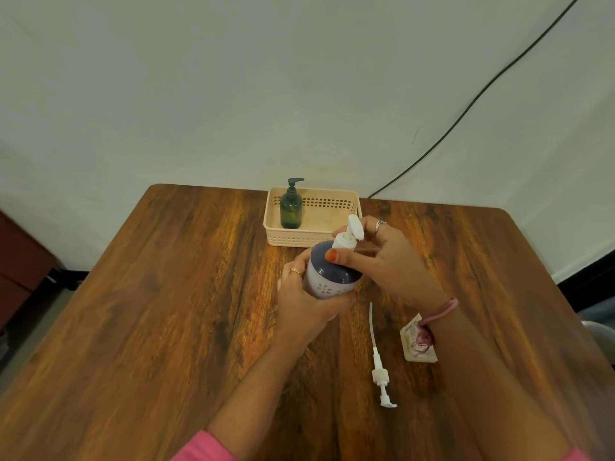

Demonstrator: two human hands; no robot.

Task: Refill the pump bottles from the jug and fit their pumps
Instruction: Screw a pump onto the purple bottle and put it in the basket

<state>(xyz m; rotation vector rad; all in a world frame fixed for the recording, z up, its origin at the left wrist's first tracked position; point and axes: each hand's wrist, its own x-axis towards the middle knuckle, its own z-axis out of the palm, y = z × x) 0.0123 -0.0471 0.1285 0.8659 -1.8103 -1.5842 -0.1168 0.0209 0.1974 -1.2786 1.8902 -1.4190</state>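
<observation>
head view: the left hand [307, 296] wraps around the body of a purple-and-white pump bottle [332, 272], tilted above the wooden desk [166, 294]. the right hand [382, 257] pinches the collar of its white pump [349, 236]. a spare pump [379, 361] lies flat on the desk, near the right wrist. a green pump bottle [291, 207] stands upright in the beige basket [332, 241] behind.
</observation>
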